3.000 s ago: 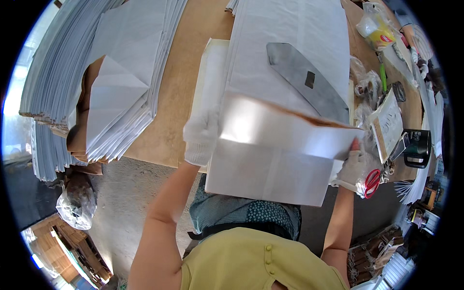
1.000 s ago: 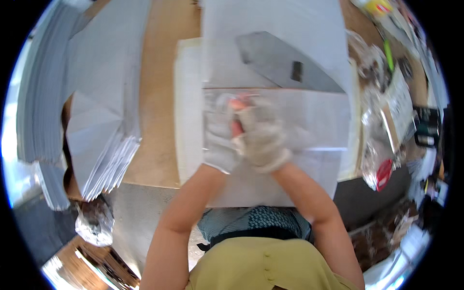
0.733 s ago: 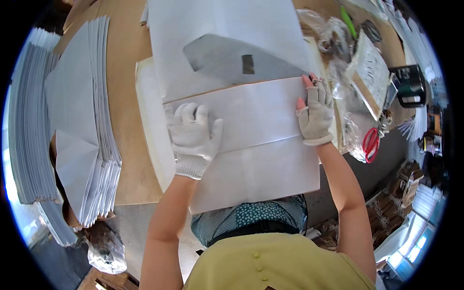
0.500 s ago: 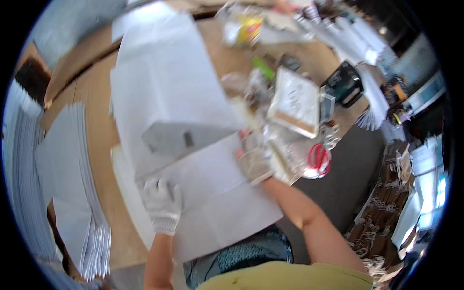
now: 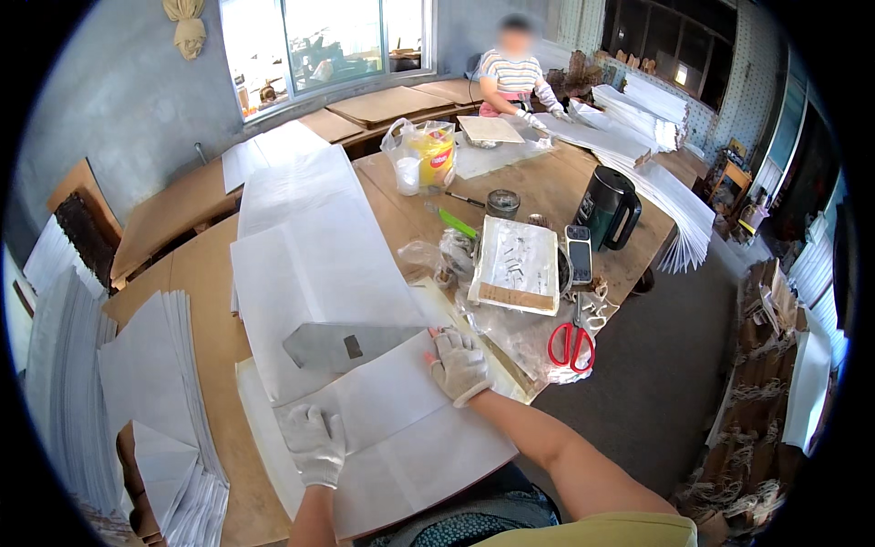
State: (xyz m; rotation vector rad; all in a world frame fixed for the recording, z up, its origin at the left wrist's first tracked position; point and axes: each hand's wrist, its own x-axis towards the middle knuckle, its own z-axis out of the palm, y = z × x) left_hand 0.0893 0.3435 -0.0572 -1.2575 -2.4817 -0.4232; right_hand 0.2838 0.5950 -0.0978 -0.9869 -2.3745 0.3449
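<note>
Both my hands wear whitish work gloves, with bare fingertips showing on the right. My left hand (image 5: pixel 315 447) lies spread on the left part of a folded white paper sheet (image 5: pixel 415 456), holding nothing. Near that sheet's upper right corner, my right hand (image 5: pixel 458 365) rests with fingers extended along its edge. Just beyond the fold lies a flat grey piece (image 5: pixel 314 344) with a small dark rectangle, partly covered by the sheet. Long white paper (image 5: pixel 310 237) stretches away beneath it across the table.
Right of my hands are red-handled scissors (image 5: pixel 571 346), a white pad-like block (image 5: pixel 518 260), a phone (image 5: pixel 579 253) and a dark kettle (image 5: pixel 609 208). Paper stacks (image 5: pixel 150 383) line the left. A person (image 5: pixel 515 77) works at the far side. Brown bundles (image 5: pixel 738 428) stand at right.
The view has tilted up and steadied, bringing the window and the other person into sight. My hands stay on the folded sheet in about the same places.
</note>
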